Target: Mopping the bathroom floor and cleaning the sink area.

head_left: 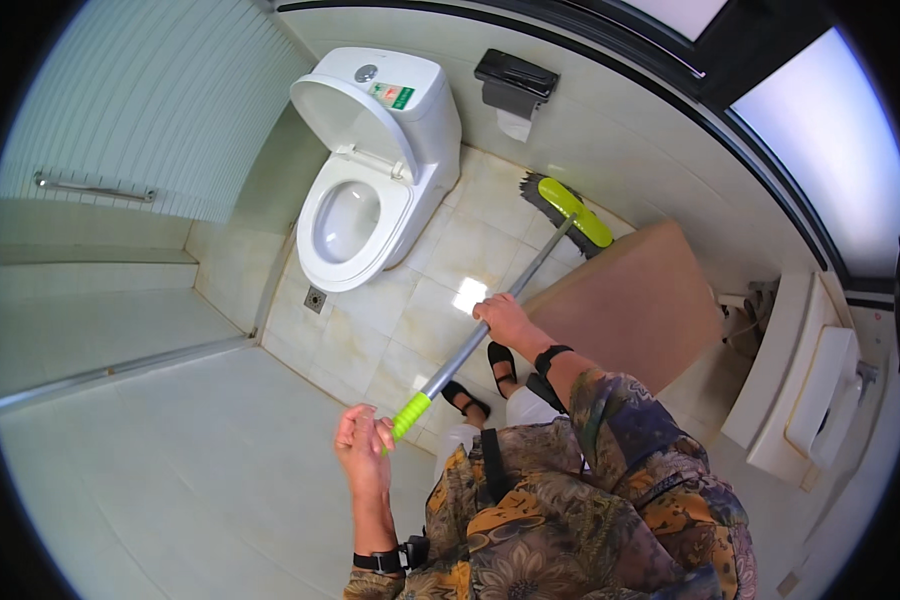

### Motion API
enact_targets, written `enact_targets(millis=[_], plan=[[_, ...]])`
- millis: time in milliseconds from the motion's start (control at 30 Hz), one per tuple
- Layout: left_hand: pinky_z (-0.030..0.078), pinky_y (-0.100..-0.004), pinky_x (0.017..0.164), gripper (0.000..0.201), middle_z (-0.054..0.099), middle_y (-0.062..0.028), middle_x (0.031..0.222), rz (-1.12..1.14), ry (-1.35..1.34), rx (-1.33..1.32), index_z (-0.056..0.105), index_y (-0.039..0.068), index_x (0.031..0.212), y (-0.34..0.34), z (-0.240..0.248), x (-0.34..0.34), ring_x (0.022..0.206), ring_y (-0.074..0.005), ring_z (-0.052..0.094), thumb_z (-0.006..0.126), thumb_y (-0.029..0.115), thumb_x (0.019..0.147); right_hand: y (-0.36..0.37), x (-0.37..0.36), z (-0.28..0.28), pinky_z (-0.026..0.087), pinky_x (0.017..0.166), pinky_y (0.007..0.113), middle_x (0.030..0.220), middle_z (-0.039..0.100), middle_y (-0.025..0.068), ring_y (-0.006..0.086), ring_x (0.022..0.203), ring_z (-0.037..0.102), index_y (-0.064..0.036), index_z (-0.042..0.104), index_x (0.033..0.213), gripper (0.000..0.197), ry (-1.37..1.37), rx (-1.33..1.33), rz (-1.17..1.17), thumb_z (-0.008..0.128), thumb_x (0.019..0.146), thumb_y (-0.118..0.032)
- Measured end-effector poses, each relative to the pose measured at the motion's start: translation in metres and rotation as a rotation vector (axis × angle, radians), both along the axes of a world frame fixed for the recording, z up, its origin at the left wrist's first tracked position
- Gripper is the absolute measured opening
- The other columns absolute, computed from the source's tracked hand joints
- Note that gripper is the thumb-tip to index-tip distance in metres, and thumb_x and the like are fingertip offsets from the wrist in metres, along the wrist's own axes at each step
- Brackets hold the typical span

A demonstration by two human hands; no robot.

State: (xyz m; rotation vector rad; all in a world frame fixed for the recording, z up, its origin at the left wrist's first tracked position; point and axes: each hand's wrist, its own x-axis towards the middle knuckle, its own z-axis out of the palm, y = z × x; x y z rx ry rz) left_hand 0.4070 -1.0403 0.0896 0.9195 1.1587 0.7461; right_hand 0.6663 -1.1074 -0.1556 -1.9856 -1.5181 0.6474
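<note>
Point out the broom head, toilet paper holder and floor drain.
Broom head (570, 202): head view, on its green top.
Toilet paper holder (516, 74): head view, on its black cover.
Floor drain (315, 299): head view, middle of its grate.

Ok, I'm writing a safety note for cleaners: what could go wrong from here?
Swinging the handle wide might knock the raised toilet lid. Lifting the broom head could snag the hanging paper. The left hand sits at the end of the green grip, so it might slip off.
</note>
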Motion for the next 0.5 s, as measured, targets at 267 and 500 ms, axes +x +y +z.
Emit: enact_targets(millis=[267, 500], plan=[[0.047, -0.0301, 0.074, 0.009, 0.039, 0.0021, 0.048, 0.048, 0.029, -0.077, 0.058, 0.001, 0.088, -0.047, 0.018, -0.031, 0.043, -0.0114, 0.043, 0.056, 0.009, 0.093, -0.029, -0.034, 0.010, 0.038, 0.086, 0.037, 0.079, 0.058, 0.0035, 0.0264, 0.090, 0.056, -0.0157, 0.059, 0.082, 0.028, -0.051, -0.049, 0.075, 0.062, 0.062, 0.005], [0.047, -0.0299, 0.072, 0.009, 0.039, 0.0016, 0.048, 0.326, 0.024, -0.034, 0.057, 0.001, 0.089, -0.108, 0.038, -0.126, 0.042, -0.0116, 0.042, 0.057, 0.010, 0.092, -0.026, -0.133, 0.025, 0.037, 0.086, 0.038, 0.077, 0.059, 0.0036, 0.0252, 0.088, 0.057, -0.0164, 0.058, 0.077, 0.014, -0.052, -0.057, 0.326, 0.058, 0.072, -0.004]])
